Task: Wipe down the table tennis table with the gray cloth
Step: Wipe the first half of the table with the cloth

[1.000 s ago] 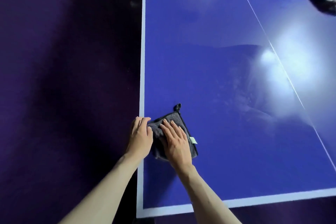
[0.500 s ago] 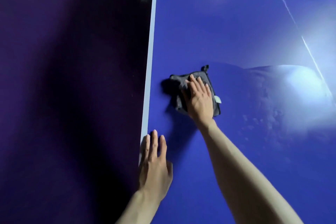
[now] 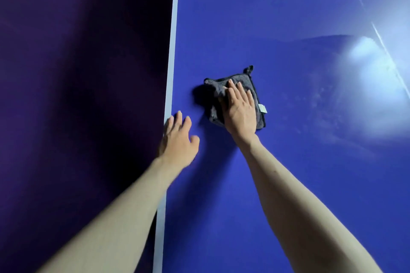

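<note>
The gray cloth (image 3: 215,92) lies folded on the blue table tennis table (image 3: 277,184), a short way in from its white left edge line. A small loop sticks out at its far corner and a white tag at its right side. My right hand (image 3: 240,111) lies flat on the cloth, palm down, fingers spread, pressing it onto the table. My left hand (image 3: 178,141) rests at the left edge of the table, fingers apart, holding nothing, just left of the cloth.
The white edge line (image 3: 172,55) runs along the table's left side. Beyond it lies dark purple floor (image 3: 77,95). A white centre line (image 3: 381,40) crosses the upper right, beside a bright glare patch (image 3: 372,73).
My right hand has slid the cloth forward along the table, away from the near end. My left hand let go of the cloth and now rests at the table's edge behind it.
</note>
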`<action>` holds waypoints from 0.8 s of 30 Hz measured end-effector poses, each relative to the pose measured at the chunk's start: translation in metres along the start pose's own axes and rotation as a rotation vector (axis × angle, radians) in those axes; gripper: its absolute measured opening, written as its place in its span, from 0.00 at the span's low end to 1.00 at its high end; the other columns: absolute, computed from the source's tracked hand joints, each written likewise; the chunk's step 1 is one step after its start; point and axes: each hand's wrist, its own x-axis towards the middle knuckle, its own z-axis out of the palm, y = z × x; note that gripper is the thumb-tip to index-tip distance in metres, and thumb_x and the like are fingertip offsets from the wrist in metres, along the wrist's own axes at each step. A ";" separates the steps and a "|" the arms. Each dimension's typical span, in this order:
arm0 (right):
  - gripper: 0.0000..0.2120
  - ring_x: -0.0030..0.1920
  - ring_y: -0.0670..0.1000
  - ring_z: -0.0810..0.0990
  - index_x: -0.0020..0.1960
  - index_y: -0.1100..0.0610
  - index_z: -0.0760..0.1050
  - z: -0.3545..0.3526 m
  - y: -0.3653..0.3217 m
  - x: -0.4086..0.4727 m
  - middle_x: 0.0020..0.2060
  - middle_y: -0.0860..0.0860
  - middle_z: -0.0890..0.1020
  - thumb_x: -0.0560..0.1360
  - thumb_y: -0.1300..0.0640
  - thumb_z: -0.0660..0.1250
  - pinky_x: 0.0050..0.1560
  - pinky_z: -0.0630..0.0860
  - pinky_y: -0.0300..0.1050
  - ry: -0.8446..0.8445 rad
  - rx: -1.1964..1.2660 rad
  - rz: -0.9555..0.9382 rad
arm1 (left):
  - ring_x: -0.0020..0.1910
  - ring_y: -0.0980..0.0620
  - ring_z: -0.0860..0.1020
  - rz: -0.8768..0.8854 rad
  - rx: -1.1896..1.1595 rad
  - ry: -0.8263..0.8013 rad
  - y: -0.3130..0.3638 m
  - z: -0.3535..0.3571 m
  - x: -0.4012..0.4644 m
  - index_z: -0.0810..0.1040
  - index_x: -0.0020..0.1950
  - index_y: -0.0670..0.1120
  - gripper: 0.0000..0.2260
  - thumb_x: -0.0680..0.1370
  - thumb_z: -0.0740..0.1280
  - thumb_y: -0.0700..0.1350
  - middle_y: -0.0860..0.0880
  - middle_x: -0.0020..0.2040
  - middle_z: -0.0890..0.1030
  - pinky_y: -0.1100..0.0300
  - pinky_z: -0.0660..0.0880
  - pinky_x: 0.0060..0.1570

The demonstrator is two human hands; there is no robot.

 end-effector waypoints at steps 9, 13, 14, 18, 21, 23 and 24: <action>0.17 0.80 0.51 0.64 0.71 0.51 0.76 -0.062 -0.005 -0.262 0.78 0.48 0.70 0.85 0.49 0.61 0.80 0.60 0.54 -0.015 -0.008 0.028 | 0.78 0.43 0.59 -0.120 -0.032 0.152 0.031 0.003 -0.080 0.65 0.78 0.46 0.23 0.82 0.59 0.42 0.46 0.82 0.55 0.46 0.63 0.72; 0.17 0.81 0.50 0.62 0.73 0.50 0.75 -0.078 0.001 -0.341 0.80 0.47 0.67 0.85 0.49 0.62 0.80 0.60 0.55 -0.057 -0.028 0.027 | 0.78 0.42 0.55 -0.180 -0.027 0.049 0.046 0.026 -0.115 0.62 0.78 0.50 0.24 0.81 0.59 0.45 0.47 0.83 0.51 0.44 0.62 0.74; 0.18 0.81 0.50 0.61 0.73 0.49 0.74 -0.080 0.001 -0.354 0.80 0.46 0.67 0.84 0.49 0.62 0.80 0.60 0.54 -0.072 -0.037 0.035 | 0.78 0.42 0.56 -0.202 -0.043 0.031 0.052 0.032 -0.119 0.62 0.78 0.50 0.24 0.81 0.60 0.46 0.47 0.82 0.52 0.43 0.61 0.74; 0.19 0.82 0.49 0.59 0.73 0.47 0.73 -0.079 0.001 -0.364 0.81 0.45 0.65 0.84 0.47 0.63 0.80 0.61 0.55 -0.088 -0.066 0.063 | 0.77 0.42 0.58 -0.177 -0.016 0.129 0.063 0.050 -0.113 0.69 0.71 0.47 0.18 0.83 0.59 0.51 0.46 0.79 0.60 0.42 0.62 0.73; 0.22 0.82 0.49 0.59 0.74 0.48 0.73 -0.075 0.002 -0.330 0.80 0.46 0.65 0.84 0.42 0.54 0.79 0.62 0.56 -0.068 -0.072 0.067 | 0.78 0.41 0.59 -0.168 -0.049 0.230 0.057 0.049 -0.086 0.71 0.67 0.45 0.17 0.84 0.58 0.53 0.45 0.78 0.63 0.41 0.60 0.74; 0.23 0.82 0.49 0.60 0.73 0.48 0.73 -0.068 0.005 -0.288 0.80 0.46 0.66 0.84 0.42 0.54 0.79 0.62 0.55 -0.042 -0.068 0.076 | 0.76 0.40 0.62 -0.186 -0.096 0.274 0.055 0.041 -0.064 0.72 0.66 0.44 0.17 0.85 0.57 0.53 0.44 0.79 0.62 0.41 0.61 0.73; 0.22 0.82 0.49 0.60 0.73 0.48 0.73 -0.064 0.008 -0.266 0.80 0.46 0.66 0.83 0.42 0.55 0.79 0.61 0.55 -0.034 -0.069 0.082 | 0.76 0.40 0.62 -0.180 -0.109 0.288 0.053 0.038 -0.052 0.72 0.68 0.44 0.17 0.85 0.57 0.53 0.44 0.80 0.60 0.41 0.61 0.73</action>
